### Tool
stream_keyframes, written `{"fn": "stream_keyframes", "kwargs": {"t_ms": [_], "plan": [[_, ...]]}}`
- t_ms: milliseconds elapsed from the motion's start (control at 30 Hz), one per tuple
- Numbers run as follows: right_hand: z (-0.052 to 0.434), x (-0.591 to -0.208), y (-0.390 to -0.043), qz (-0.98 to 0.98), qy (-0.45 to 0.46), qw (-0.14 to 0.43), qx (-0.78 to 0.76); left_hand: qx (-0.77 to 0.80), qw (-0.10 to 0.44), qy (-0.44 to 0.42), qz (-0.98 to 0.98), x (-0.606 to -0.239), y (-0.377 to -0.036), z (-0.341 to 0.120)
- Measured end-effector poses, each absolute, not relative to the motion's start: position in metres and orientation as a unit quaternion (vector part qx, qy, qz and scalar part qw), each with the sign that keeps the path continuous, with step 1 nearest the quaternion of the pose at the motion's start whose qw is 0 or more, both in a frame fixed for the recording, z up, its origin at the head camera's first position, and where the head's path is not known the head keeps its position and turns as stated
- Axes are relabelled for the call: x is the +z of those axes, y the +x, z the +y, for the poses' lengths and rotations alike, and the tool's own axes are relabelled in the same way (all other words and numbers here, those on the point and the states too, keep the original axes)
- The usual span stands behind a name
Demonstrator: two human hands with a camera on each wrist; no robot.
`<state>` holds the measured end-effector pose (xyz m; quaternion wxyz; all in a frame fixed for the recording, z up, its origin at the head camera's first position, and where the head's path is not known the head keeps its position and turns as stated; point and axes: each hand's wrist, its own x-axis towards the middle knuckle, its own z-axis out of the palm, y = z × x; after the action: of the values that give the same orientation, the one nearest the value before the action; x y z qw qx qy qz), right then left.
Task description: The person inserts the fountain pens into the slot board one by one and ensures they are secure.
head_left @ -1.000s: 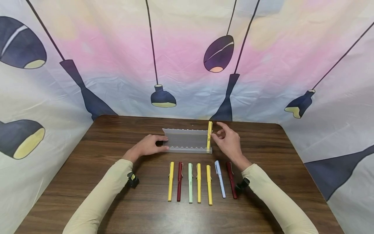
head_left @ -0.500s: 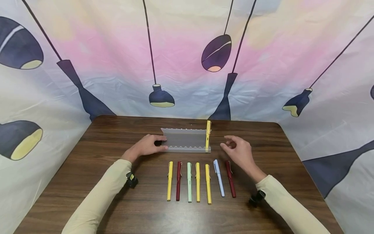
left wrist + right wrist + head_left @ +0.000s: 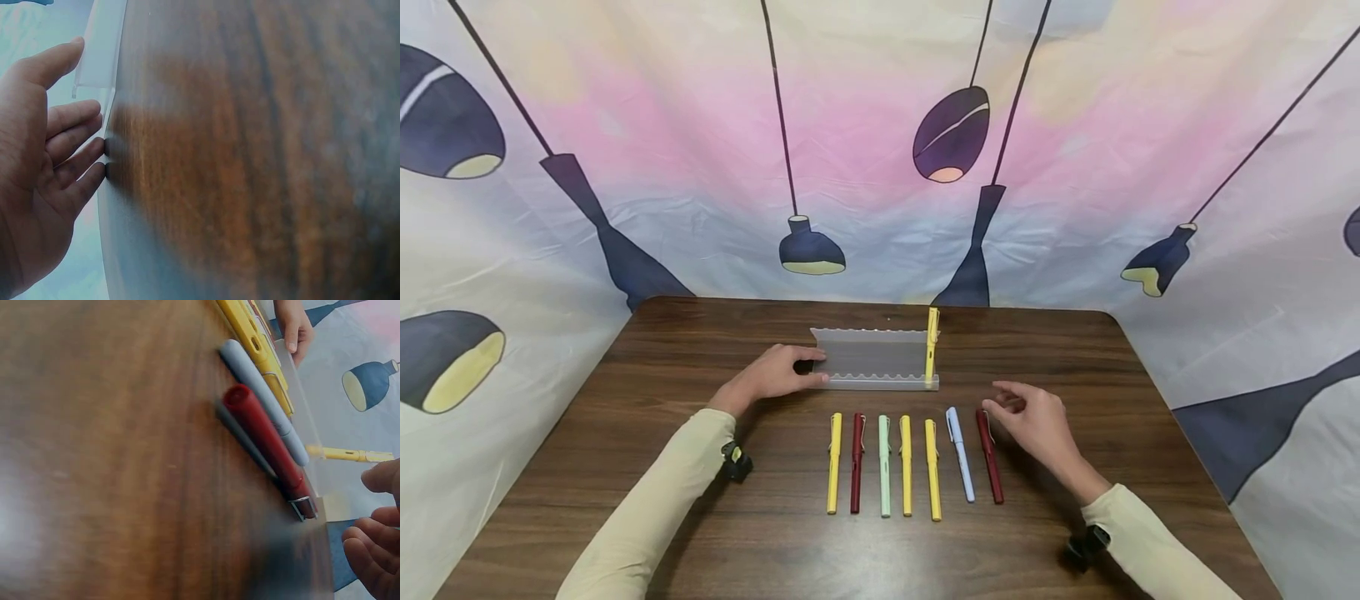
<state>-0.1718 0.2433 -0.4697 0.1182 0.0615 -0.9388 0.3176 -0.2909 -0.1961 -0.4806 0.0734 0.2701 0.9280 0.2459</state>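
Observation:
My left hand rests against the left end of a clear pen rack, its thumb by the front edge. The left wrist view shows those fingers fairly straight beside the rack. A yellow pen stands tilted back in the rack's right end. My right hand hovers with loosely bent fingers and nothing in them, close to the cap end of a dark red pen. Left of that pen lies a light blue pen.
Further left in the row on the wooden table lie a yellow pen, another yellow pen, a mint green pen, a dark red pen and a leftmost yellow pen. A printed cloth hangs behind.
My right hand has moved away from the yellow pen standing in the rack, rightward and toward me, to near the rightmost dark red pen. The left hand has stayed at the rack.

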Motion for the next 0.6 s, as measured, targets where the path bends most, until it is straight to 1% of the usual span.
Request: {"fn": "stream_keyframes", "kwargs": {"t_ms": [233, 600], "plan": [[0.246, -0.475, -0.162, -0.943, 0.06, 0.083, 0.316, 0.247, 0.071, 0.27, 0.928, -0.478, -0.289, -0.196], [0.244, -0.485, -0.155, -0.948, 0.056, 0.06, 0.307, 0.241, 0.068, 0.274, 0.928, -0.476, -0.289, -0.195]]}}
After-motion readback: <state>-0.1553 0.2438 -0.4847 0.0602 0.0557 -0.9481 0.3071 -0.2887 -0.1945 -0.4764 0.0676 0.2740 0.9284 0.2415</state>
